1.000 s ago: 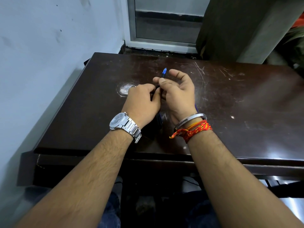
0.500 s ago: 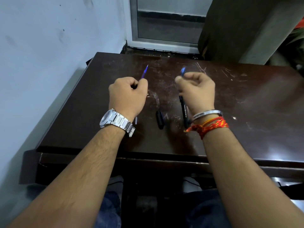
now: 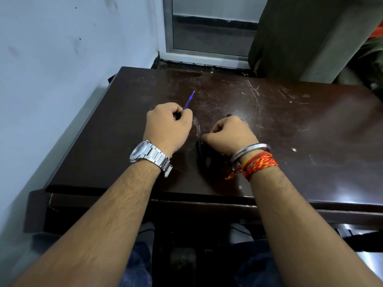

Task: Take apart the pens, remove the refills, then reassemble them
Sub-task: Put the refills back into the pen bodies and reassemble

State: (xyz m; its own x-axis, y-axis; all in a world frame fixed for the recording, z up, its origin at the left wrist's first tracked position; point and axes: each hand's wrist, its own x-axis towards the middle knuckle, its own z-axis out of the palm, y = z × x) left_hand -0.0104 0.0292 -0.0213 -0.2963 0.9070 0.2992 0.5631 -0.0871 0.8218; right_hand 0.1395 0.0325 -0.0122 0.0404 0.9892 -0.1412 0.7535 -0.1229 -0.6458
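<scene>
My left hand (image 3: 167, 125) is closed around a thin blue refill (image 3: 189, 100) whose tip sticks up and away past my knuckles. My right hand (image 3: 231, 134) is low over the dark wooden table (image 3: 310, 125), fisted on the black pen barrel; only its far end (image 3: 228, 115) shows beyond my fingers. A short black pen piece (image 3: 199, 149) lies on the table just left of my right hand, and my thumb touches or nearly touches it. The rest of the barrel is hidden under my hand.
A pale wall runs along the table's left side. A metal-framed door (image 3: 207, 27) and a dark curtain (image 3: 290, 38) stand beyond the far edge. The table's near edge (image 3: 186, 198) is just below my wrists.
My hands pulled apart, the refill coming out with my left hand. My right hand then dropped with the barrel from raised down to the table beside the black piece.
</scene>
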